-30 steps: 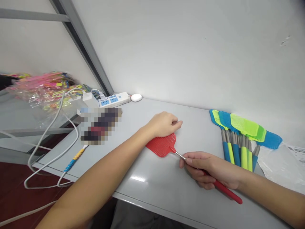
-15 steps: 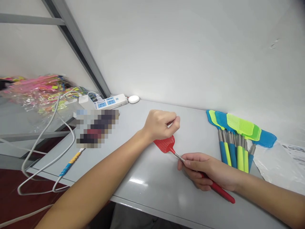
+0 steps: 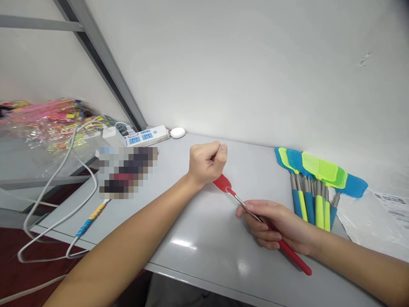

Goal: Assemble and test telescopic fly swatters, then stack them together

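Observation:
My right hand (image 3: 271,224) is wrapped loosely round a red fly swatter (image 3: 292,255), with the thumb and forefinger along its metal shaft. The swatter points up and left, and its red mesh head (image 3: 223,183) is partly hidden by my left hand. Closed in a fist, my left hand (image 3: 206,162) is raised over the table, thumb side up. Nothing shows in the fist. Its wrist lies against or just in front of the swatter's head; I cannot tell whether they touch. Several blue and green fly swatters (image 3: 319,166) lie fanned out on the right.
A power strip (image 3: 147,137) with plugs and a white oval device (image 3: 177,132) sit at the back left of the grey table (image 3: 198,277). A pixelated item joins a cable (image 3: 91,219). Plastic bags (image 3: 372,221) lie right; bagged colourful goods (image 3: 54,119) lie far left.
My left fist has shifted left and turned, now covering more of the swatter's head. My right hand keeps its hold, and its forefinger has moved slightly along the shaft.

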The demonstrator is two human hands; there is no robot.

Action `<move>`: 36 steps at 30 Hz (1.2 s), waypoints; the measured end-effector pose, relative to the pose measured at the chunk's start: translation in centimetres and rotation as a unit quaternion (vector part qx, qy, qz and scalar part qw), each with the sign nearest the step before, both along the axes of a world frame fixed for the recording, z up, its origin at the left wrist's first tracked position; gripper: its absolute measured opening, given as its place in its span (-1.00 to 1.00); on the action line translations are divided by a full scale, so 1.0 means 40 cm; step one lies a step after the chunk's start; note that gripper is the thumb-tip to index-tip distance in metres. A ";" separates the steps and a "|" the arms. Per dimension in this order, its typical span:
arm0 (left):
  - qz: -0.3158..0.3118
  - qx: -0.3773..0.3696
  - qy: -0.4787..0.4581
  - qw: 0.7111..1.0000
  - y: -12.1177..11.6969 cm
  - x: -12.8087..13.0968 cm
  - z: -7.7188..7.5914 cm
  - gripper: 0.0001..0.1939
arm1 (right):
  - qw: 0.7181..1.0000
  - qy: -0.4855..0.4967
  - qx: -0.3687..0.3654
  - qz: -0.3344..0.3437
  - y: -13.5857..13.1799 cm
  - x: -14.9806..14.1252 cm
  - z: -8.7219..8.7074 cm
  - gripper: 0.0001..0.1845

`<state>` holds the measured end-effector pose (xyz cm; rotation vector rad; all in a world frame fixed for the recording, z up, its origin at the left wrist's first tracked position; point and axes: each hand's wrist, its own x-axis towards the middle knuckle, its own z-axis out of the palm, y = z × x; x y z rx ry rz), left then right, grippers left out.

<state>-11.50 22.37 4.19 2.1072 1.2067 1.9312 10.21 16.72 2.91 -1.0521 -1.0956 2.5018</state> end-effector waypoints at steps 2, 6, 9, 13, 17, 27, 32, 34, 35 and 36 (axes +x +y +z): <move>-0.016 -0.033 -0.083 0.996 0.005 0.006 -0.008 -0.50 | 1.000 0.001 -0.005 0.004 0.001 0.000 -0.001 -0.72; -0.060 -0.135 -0.290 0.946 0.026 0.023 -0.028 -0.54 | 0.999 0.023 -0.028 -0.010 0.004 -0.001 -0.003 -0.74; -0.075 -0.218 -0.338 0.912 0.040 0.029 -0.042 -0.51 | 0.998 0.035 -0.045 -0.015 0.008 -0.001 -0.005 -0.76; -0.063 -0.281 -0.368 0.884 0.047 0.031 -0.054 -0.45 | 0.998 0.037 -0.055 -0.020 0.013 0.000 -0.009 -0.76; -0.127 -0.355 -0.448 0.811 0.047 0.047 -0.066 -0.47 | 0.997 0.034 -0.059 -0.030 0.015 0.000 -0.011 -0.76; -0.206 -0.519 -0.413 0.719 0.023 0.067 -0.069 -0.57 | 0.998 0.020 -0.042 -0.030 0.015 -0.005 -0.006 -0.75; -0.340 -0.609 -0.210 0.685 0.007 0.048 -0.056 -0.55 | 0.999 0.024 -0.024 -0.016 0.012 -0.005 -0.010 -0.75; -0.361 -0.611 -0.135 0.691 0.001 0.048 -0.052 -0.65 | 1.000 0.022 -0.001 -0.008 0.009 -0.005 -0.013 -0.75; -0.363 -0.607 -0.111 0.698 -0.002 0.048 -0.050 -0.68 | 1.000 0.020 0.010 0.001 0.008 -0.005 -0.015 -0.74; -0.362 -0.600 -0.098 0.706 -0.002 0.049 -0.048 -0.70 | 1.000 0.018 0.020 0.011 0.007 -0.005 -0.016 -0.74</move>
